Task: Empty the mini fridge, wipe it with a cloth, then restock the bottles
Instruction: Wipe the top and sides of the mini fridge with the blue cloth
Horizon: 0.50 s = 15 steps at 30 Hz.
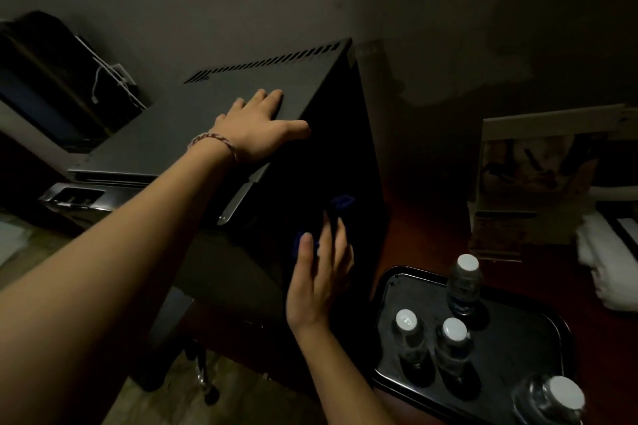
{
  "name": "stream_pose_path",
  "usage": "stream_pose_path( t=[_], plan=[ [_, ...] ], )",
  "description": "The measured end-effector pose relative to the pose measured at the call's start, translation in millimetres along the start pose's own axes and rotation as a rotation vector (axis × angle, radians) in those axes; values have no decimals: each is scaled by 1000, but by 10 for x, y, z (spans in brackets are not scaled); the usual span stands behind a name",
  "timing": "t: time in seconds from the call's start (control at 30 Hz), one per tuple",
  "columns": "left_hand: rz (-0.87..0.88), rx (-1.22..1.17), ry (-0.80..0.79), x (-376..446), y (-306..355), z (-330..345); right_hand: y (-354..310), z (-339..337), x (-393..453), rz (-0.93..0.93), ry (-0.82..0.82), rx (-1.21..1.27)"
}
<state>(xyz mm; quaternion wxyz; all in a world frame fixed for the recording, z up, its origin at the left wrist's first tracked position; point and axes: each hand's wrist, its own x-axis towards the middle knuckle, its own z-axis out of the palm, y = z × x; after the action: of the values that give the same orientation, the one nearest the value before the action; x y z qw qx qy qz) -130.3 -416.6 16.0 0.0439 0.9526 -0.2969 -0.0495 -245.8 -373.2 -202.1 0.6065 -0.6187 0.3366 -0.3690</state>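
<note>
While the left hand [257, 129] lies flat on the top of the mini fridge [214, 134], its grip is spread, fingers straight, thumb reaching over the front edge; a braided band circles that wrist. Right hand [319, 272] presses a blue cloth [340, 203] against the dark side panel of the fridge, fingers nearly straight, palm toward the panel; the cloth shows only in patches past the fingertips, crumpled and soft. Fridge top is matte grey metal with a row of vent slots along the rear edge; a shiny metal handle sits at the front corner. Four clear plastic bottles [452, 348] with white caps stand upright on a glossy black tray [518, 348], rounded corners, on the reddish-brown worktop [424, 228] just beside the fridge.
</note>
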Motion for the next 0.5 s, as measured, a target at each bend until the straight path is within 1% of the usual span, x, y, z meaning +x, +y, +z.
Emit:
stream_pose_path(
  t=[0.07,0.13,0.23,0.3,0.37,0.43,0.5],
  plan=[
    [1,6,1,5,-15,3,-166,41,70,-50,63,25],
    [-1,9,3,0,-32,7,-170,69,189,-131,86,-19],
    [-4,-7,1,-23,-14,6,-65,27,391,-114,87,76],
    [-6,-15,-5,-39,6,7,65,-11,499,-92,62,88],
    [0,-14,-6,-41,7,8,252,-37,544,-35,-9,113],
    [14,-11,-6,-35,1,4,488,-81,526,89,-44,138],
    [25,-13,-8,-34,-8,-5,695,-118,457,223,-60,111]
  ],
)
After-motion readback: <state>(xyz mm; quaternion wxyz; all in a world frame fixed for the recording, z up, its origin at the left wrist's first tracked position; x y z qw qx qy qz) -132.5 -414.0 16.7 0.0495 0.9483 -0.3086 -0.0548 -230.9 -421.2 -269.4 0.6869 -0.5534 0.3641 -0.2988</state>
